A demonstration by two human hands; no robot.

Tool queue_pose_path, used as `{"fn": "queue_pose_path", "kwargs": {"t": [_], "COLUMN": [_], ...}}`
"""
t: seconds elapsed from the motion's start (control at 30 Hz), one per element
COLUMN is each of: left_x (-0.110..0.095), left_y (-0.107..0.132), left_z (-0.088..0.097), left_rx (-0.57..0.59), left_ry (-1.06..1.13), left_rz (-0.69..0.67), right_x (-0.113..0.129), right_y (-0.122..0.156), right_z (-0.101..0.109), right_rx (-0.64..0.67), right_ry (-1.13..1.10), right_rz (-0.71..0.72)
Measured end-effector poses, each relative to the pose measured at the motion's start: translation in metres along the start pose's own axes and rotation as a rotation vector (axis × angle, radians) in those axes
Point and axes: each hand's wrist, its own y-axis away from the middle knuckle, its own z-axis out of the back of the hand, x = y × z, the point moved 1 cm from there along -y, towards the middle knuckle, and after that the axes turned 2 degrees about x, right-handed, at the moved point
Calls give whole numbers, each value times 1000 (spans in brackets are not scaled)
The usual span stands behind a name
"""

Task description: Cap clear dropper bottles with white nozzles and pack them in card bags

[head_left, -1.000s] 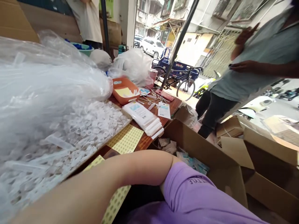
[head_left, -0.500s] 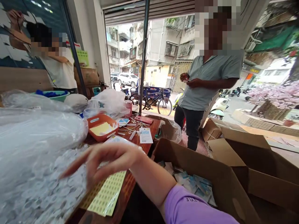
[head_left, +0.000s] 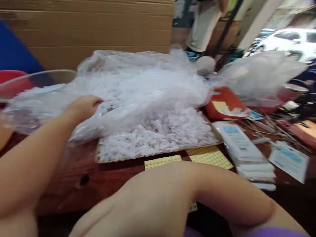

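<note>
My left hand [head_left: 82,107] reaches across the wooden table [head_left: 74,179] to a big clear plastic bag [head_left: 148,84] full of small white plastic parts. Its fingers curl on the bag's near left edge. More of the white parts [head_left: 158,135] lie piled on a flat cardboard sheet in front of the bag. My right forearm [head_left: 172,194] crosses the bottom of the view above yellow sticker sheets [head_left: 209,158]; its hand is out of the picture. The whole picture is smeared by motion.
An orange tray [head_left: 222,105] and a stack of white packets [head_left: 244,151] lie to the right. A clear tub rim [head_left: 37,77] stands at the left, a cardboard wall [head_left: 98,26] behind. Another person [head_left: 202,23] stands at the back.
My view has swung left and down from the street and the standing person to the table. My left hand has come into view at the bag; my right hand has dropped out of sight.
</note>
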Motion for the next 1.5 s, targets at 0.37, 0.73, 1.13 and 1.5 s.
{"fn": "queue_pose_path", "kwargs": {"t": [0.37,0.73,1.13,1.5], "left_x": [30,12,-91,-119], "left_y": [-49,-40,74,103], "left_z": [-29,-42,-12,-43], "left_rx": [245,106,-539,-500], "left_ry": [-175,-63,254,442], "left_rz": [25,89,-558,-670], "right_x": [-6,0,-7,-33], "right_y": [130,87,99,98], "right_z": [-29,-7,14,2], "right_rx": [-636,-660,-1294,-1177], "right_ry": [-3,3,40,-154], "right_rz": [-460,-232,-435,-447]}}
